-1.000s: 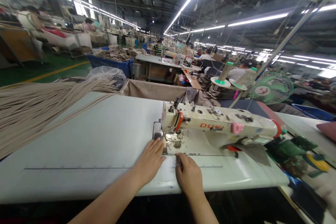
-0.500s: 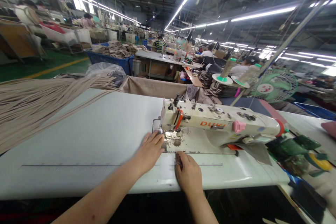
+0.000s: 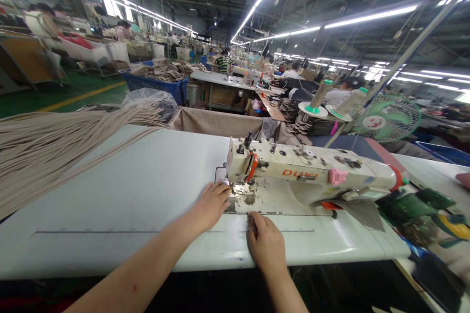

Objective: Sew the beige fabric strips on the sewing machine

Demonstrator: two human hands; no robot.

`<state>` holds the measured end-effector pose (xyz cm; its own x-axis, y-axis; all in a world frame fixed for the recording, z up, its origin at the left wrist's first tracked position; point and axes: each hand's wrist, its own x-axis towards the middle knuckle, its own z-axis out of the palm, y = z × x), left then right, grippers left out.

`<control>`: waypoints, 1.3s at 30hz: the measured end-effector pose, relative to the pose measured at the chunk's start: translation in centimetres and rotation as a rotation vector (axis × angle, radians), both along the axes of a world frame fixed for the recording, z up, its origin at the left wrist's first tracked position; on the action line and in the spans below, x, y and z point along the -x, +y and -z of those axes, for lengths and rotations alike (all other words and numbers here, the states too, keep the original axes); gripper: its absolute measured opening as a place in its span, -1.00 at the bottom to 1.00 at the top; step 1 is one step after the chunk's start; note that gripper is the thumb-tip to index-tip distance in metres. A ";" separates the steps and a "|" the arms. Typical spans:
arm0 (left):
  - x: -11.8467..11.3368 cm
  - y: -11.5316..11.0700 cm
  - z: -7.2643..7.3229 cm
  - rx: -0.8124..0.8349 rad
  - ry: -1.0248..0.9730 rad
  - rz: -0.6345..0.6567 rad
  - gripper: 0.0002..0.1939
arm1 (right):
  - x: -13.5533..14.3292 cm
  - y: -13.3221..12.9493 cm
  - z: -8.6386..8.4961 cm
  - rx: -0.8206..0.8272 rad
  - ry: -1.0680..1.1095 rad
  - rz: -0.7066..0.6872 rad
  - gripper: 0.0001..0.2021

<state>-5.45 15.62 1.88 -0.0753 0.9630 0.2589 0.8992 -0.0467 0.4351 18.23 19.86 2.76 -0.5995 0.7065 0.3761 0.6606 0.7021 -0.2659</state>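
Note:
A white sewing machine (image 3: 312,168) with orange trim lies along the pale table (image 3: 147,181). My left hand (image 3: 211,205) rests palm down just left of and in front of its needle area, fingers close together and bent, with fingertips by the metal plate (image 3: 242,189). What may lie under that palm is hidden. Near the front edge of the machine bed, my right hand (image 3: 266,239) has its fingers curled and pressed together on the table. Something small and dark shows at those fingertips, too small to name.
Long beige strips (image 3: 73,146) are heaped on the left of the table. Behind it stand a cloth-lined bin (image 3: 216,122) and a blue crate (image 3: 157,85). Thread cones (image 3: 321,95) and a green fan (image 3: 389,117) are at right. Several people sit farther back.
My left hand's fingers have bent and drawn closer together beside the needle area. My right hand keeps nearly the same place and pose. The whole view has shifted slightly.

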 end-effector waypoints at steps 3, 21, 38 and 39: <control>1.9 1.9 -0.2 -0.009 -0.067 0.008 -0.67 | 0.0 0.0 0.0 0.006 -0.001 0.002 -0.59; 5.5 8.1 -1.4 0.076 -0.037 0.174 -0.65 | 0.0 0.2 0.7 0.061 0.076 0.043 -0.68; 4.3 3.8 -2.0 0.064 -0.129 -0.045 -0.91 | 0.1 -0.3 -0.4 0.086 0.015 0.034 -0.70; 4.0 3.8 -2.0 0.067 -0.140 -0.063 -0.91 | 0.1 -0.3 -0.4 0.085 0.016 0.034 -0.70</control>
